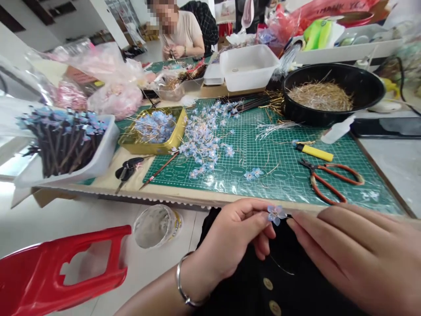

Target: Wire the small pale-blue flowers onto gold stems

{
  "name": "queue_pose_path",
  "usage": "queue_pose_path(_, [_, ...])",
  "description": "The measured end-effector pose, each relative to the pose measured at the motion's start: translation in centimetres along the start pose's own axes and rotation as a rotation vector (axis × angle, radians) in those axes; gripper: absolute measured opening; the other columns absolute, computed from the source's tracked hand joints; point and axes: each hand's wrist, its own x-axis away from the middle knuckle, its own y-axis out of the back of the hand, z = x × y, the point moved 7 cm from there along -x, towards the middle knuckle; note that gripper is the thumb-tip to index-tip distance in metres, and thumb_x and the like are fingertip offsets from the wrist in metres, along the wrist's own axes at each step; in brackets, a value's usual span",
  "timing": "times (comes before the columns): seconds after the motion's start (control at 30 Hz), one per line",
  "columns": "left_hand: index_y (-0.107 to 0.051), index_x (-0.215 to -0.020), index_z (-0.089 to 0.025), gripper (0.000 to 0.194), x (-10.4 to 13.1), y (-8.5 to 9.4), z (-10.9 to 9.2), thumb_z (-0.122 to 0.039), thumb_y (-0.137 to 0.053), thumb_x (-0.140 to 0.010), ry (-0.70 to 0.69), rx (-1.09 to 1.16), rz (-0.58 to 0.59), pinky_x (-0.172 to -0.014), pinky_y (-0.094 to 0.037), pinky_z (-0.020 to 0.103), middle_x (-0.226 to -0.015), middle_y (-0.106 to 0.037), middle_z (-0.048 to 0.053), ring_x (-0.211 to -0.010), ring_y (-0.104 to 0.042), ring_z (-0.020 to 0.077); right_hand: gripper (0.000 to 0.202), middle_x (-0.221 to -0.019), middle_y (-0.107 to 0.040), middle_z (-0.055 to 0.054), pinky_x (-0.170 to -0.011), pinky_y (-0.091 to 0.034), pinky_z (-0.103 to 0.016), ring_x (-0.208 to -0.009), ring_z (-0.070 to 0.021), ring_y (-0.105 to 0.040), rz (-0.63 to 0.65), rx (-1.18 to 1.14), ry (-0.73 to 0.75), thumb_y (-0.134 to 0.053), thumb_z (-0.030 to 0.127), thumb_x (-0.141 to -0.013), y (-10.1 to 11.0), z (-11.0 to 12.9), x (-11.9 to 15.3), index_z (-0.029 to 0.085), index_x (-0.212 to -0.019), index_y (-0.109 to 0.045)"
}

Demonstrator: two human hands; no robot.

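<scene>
Between thumb and fingers my left hand (245, 228) pinches a small pale-blue flower (276, 214) with a thin wire trailing below. My right hand (355, 245) is closed beside the flower, its fingertips on a short dark stem-like piece (289, 216); most of that piece is hidden. Both hands are just in front of the table edge. On the green cutting mat (245, 145) beyond them lies a heap of blue wired flowers (207, 136). Two loose blue flowers (253, 174) rest nearer the edge. Orange-handled pliers (329, 175) lie open to the right.
A yellow lighter (315, 152) lies behind the pliers, near a black bowl of wires (332, 118). At left stand a gold tin (154, 148) and a white tray of dark stems (107, 145). Below are a clear bucket (154, 228) and red stool (42, 272). Another person (184, 33) sits opposite.
</scene>
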Motion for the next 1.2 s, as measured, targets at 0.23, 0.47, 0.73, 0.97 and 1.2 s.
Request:
queue_pose_path(0.23, [-0.071,-0.099,-0.016,0.013,0.4,-0.5,0.3,-0.026,-0.068,-0.090,0.036,0.048,0.037,-0.038,-0.043,0.010,-0.065,-0.064,-0.004,-0.043,-0.055,0.0033,0.025,-0.065,-0.059,-0.004,-0.061,-0.039,-0.037,-0.060,-0.0189,-0.050,0.014,0.040,-0.020,-0.053,0.017,-0.099,0.4,0.6,-1.2,0.020,-0.078,-0.065])
queue_pose_path(0.47, [-0.071,-0.098,-0.017,0.011,0.3,-0.6,0.7,-0.024,-0.068,-0.090,0.054,0.075,0.060,-0.039,-0.044,0.010,-0.064,-0.064,-0.005,-0.042,-0.055,0.0027,0.011,-0.071,-0.058,-0.003,-0.064,-0.045,-0.035,-0.065,-0.0173,-0.053,-0.015,-0.038,-0.056,-0.061,0.016,-0.095,-0.2,0.3,-1.1,0.017,-0.086,-0.066])
queue_pose_path(0.73, [-0.069,-0.097,-0.016,0.010,0.5,-0.5,0.9,-0.022,-0.066,-0.090,0.102,0.081,0.067,-0.037,-0.043,0.010,-0.063,-0.064,-0.004,-0.042,-0.055,0.0035,0.006,-0.066,-0.059,-0.002,-0.061,-0.044,-0.035,-0.059,-0.0163,-0.053,-0.037,0.010,0.002,-0.067,0.016,-0.091,0.1,0.6,-1.2,0.016,-0.086,-0.069])
queue_pose_path(0.97, [-0.068,-0.096,-0.016,0.009,0.5,-0.4,1.0,-0.022,-0.065,-0.090,0.118,0.081,0.089,-0.036,-0.042,0.010,-0.062,-0.063,-0.004,-0.041,-0.054,0.0035,0.008,-0.060,-0.062,0.000,-0.054,-0.045,-0.034,-0.056,-0.0163,-0.055,-0.042,0.065,0.102,-0.074,0.011,-0.085,0.1,0.8,-1.1,0.018,-0.086,-0.069])
queue_pose_path(1.2, [-0.066,-0.098,-0.016,0.011,0.4,-0.5,1.0,-0.024,-0.064,-0.091,0.130,0.046,0.104,-0.037,-0.042,0.011,-0.062,-0.061,-0.005,-0.042,-0.052,0.0034,0.029,-0.073,-0.067,-0.004,-0.062,-0.041,-0.042,-0.070,-0.0241,-0.060,0.067,-0.011,0.121,-0.046,0.008,-0.097,-0.8,0.7,0.7,0.024,-0.115,-0.062])
